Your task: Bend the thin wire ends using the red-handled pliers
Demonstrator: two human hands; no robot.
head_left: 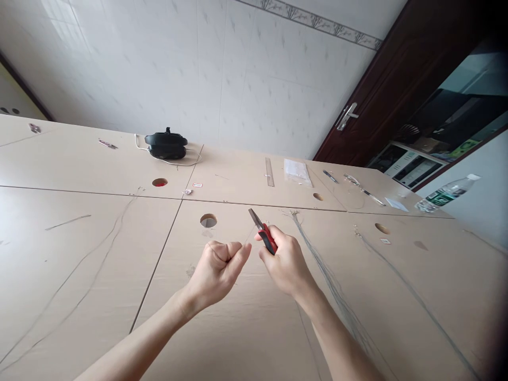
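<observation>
By the left hand (pixel 218 267), closed into a fist with the thumb pressed against the forefinger, a thin strand (pixel 250 235) is pinched above the tabletop (pixel 230 338). In the right hand (pixel 286 259), red-and-black pliers (pixel 266 238) are gripped by their handles, tips pointed toward the far edge; whether the thin strand is clamped in them cannot be told. On the right half, 2 grey bundles (pixel 316 256) are laid out toward the near edge; on the left, 2 long strands (pixel 106 255) are stretched toward the near left corner. Along the far edge, a black device (pixel 165 145), a ruler (pixel 269 172) and a plastic bag (pixel 297 172) are set; a bottle (pixel 448 193) is placed by the right edge.
</observation>
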